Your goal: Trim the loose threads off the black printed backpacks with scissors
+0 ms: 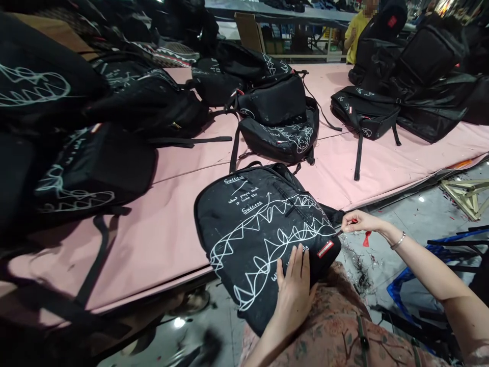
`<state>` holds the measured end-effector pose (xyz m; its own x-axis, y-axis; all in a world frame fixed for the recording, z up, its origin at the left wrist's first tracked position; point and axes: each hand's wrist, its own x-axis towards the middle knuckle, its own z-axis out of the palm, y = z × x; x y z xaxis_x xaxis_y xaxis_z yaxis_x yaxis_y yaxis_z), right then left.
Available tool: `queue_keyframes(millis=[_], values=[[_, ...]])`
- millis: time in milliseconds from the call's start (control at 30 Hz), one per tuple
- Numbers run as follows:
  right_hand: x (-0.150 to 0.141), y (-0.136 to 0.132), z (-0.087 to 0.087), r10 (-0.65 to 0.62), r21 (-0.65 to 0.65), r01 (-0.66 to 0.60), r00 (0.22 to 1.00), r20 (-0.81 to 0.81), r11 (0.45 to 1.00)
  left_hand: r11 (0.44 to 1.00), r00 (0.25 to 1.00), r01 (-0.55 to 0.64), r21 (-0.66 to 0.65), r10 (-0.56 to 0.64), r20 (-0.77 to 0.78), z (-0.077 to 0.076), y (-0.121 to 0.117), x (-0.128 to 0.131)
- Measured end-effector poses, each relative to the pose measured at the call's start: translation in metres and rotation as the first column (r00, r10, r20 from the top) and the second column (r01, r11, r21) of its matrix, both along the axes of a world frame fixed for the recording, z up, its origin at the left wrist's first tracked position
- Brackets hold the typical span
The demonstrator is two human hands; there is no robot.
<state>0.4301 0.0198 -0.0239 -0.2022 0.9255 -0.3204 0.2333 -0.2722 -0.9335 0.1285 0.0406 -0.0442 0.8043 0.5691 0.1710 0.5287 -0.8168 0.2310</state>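
Note:
A black backpack (244, 232) with white scribbled lines and the word "Success" lies tilted across the table edge and my lap, its printed front up. My left hand (294, 288) rests flat on its lower front, fingers stretched out and holding nothing. At the bag's right edge, my right hand (357, 221) is closed in a pinch around a small dark pointed tool (337, 233). The tool's tip touches or nearly touches the fabric near the red label (325, 249). A red strip (367, 238) hangs below that hand; most of the tool is hidden by the fingers.
Similar black backpacks (280, 112) stand on the pink-covered table (179, 204), with more heaped at left (95, 168) and right (424, 81). Loose straps (359, 155) trail across it. Blue-framed items (405, 285) and thread scraps (359, 265) lie on the floor at right. Behind stands a person in yellow (354, 35).

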Motion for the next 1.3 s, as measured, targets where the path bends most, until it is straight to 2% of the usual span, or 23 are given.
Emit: queue_keyframes(millis=[267,433,1033,1133,1300], values=[[-0.012,0.006,0.001,0.055,-0.008,-0.055,0.998,0.006,0.998,1.000,1.000,0.008,-0.003,-0.008,-0.020,0.003,0.000,0.001],[-0.019,0.011,0.003,0.094,-0.006,-0.094,0.995,0.040,0.996,0.999,0.999,-0.027,-0.025,0.026,-0.025,0.008,0.000,0.003],[-0.053,0.024,0.026,0.213,0.046,-0.231,0.944,0.252,0.972,0.995,0.999,-0.037,-0.096,0.035,-0.030,0.005,0.000,0.000],[-0.053,0.024,0.028,0.200,0.062,-0.223,0.945,0.261,0.973,0.995,0.999,-0.041,-0.094,0.039,-0.024,0.005,0.000,-0.001],[-0.051,0.027,0.034,0.189,0.009,-0.202,0.932,0.310,0.979,0.994,0.999,-0.040,-0.099,0.039,-0.010,0.004,0.000,-0.001]])
